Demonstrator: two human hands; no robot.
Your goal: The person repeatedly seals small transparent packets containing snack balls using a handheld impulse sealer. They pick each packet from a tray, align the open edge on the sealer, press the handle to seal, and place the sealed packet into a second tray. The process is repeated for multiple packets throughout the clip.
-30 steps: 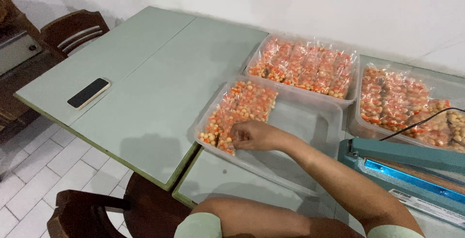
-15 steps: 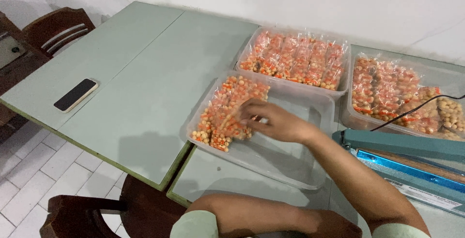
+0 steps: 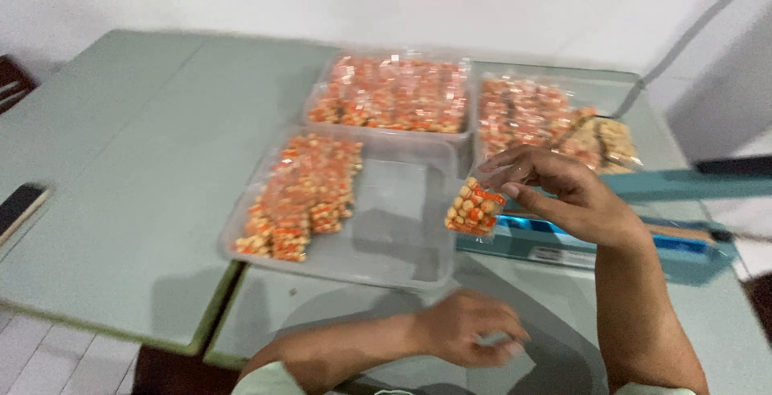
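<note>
Clear plastic and orange snacks: we hold a small packet [image 3: 474, 208] pinched by its top edge in our right hand [image 3: 572, 199], so it hangs down from the fingertips, long axis roughly upright, its filled bottom lowest. It sits above the gap between the near tray [image 3: 394, 238] and the blue sealer [image 3: 591, 238], whose bar runs left to right just beneath and behind it; the packet's pinched mouth lies toward the sealer side. Our right hand is clearly the nearer one to the sealer. Our left hand [image 3: 469, 328] rests lower, over the table [image 3: 129, 202] near our body, fingers loosely curled and holding nothing that we can make out; motion blur smears it. Two more trays [image 3: 390, 90] of packets lie beyond. We cannot tell whether the packet's mouth is sealed, since the fingers cover it. A dark phone [image 3: 18, 206] is cut off at the left edge.
</note>
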